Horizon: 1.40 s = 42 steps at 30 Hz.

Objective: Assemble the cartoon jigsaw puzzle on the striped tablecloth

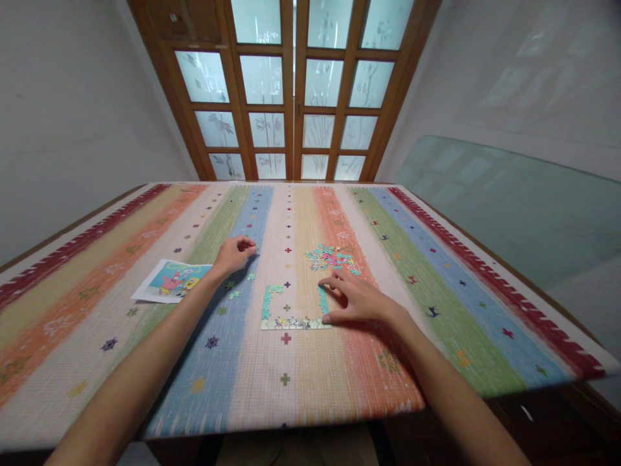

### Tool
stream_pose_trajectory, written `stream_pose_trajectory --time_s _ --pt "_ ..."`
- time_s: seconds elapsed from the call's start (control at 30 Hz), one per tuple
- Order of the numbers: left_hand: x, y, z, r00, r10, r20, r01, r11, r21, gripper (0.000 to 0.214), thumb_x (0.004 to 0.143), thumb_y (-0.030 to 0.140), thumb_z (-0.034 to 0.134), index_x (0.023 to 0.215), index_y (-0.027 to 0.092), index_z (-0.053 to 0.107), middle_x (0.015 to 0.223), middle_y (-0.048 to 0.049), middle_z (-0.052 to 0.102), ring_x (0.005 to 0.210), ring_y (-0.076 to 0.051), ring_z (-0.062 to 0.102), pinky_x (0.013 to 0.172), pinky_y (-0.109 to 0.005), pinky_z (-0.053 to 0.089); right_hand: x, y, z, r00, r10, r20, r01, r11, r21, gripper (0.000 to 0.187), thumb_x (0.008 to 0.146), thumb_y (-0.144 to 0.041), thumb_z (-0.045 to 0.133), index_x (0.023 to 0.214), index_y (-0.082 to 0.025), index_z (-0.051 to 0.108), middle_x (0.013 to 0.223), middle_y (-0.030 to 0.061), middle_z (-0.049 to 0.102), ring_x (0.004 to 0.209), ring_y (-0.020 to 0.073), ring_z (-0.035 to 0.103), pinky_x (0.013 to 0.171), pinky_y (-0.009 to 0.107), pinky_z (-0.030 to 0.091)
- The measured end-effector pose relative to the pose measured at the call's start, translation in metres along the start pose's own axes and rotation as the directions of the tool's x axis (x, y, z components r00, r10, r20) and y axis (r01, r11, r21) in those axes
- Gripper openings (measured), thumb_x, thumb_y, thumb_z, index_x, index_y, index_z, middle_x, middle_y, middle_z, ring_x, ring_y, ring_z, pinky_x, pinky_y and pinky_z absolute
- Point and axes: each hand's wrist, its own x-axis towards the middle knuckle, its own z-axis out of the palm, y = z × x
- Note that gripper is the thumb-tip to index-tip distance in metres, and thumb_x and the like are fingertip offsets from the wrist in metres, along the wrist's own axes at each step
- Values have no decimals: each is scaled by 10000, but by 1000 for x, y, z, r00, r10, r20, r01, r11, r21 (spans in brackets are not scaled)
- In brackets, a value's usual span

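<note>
A partly joined jigsaw puzzle (pixel 294 323) lies flat on the tablecloth, with a bottom row, two sides and a short piece of the top edge. My right hand (pixel 352 298) rests at its right side, thumb and index finger apart and touching the edge pieces. Up and to the left, my left hand (pixel 235 255) is closed in a pinch above the blue stripe, with a small teal puzzle piece (pixel 257 250) at its fingertips. A few loose puzzle pieces (pixel 235 295) lie below that hand. Beyond my right hand is a pile of loose puzzle pieces (pixel 330 257).
A printed cartoon picture (pixel 177 281) lies left of my left forearm, which partly covers it. A striped tablecloth (pixel 286 408) covers the table. Wooden doors with glass panes (pixel 294 90) stand behind it, and a greenish glass panel (pixel 509 200) leans at the right wall.
</note>
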Motion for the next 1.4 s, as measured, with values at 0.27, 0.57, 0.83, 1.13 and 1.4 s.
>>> stream_pose_trajectory --time_s 0.27,0.57,0.83,1.13,1.4 --pt "-44 24 20 883 288 371 -175 935 -310 160 814 342 679 901 216 724 762 -77 762 672 -208 693 604 -335 539 1 -1 0 1000 5 1 -5 1000 8 667 791 -580 788 1332 -229 620 1225 122 625 999 296 621 865 429 516" --pt "-54 34 31 857 326 399 -244 939 -243 115 821 321 665 857 217 700 742 -66 770 676 -197 710 627 -334 559 1 0 1 1000 4 -2 -4 1000 -3 667 796 -598 776 1332 -230 628 1217 121 622 979 291 624 849 428 514" --pt "-58 36 34 849 338 405 -248 934 -258 77 813 274 653 815 215 703 738 -51 739 683 -191 676 651 -343 548 0 0 0 1000 5 0 -5 1000 1 695 795 -607 778 1346 -212 627 1214 127 619 1045 306 620 893 437 511" --pt "-66 37 30 829 484 280 -492 870 -46 109 906 245 611 875 212 711 786 -49 702 719 -198 618 704 -361 518 1 2 1 1000 7 9 -7 1000 4 713 793 -608 787 1355 -197 629 1226 133 613 1030 297 623 904 431 508" --pt "-90 26 19 648 693 316 -744 664 68 265 1034 331 502 1165 203 693 1037 -99 653 960 -232 616 847 -387 529 2 3 2 1000 -9 3 9 1000 14 712 792 -605 785 1346 -185 635 1203 132 609 1012 293 619 897 436 507"
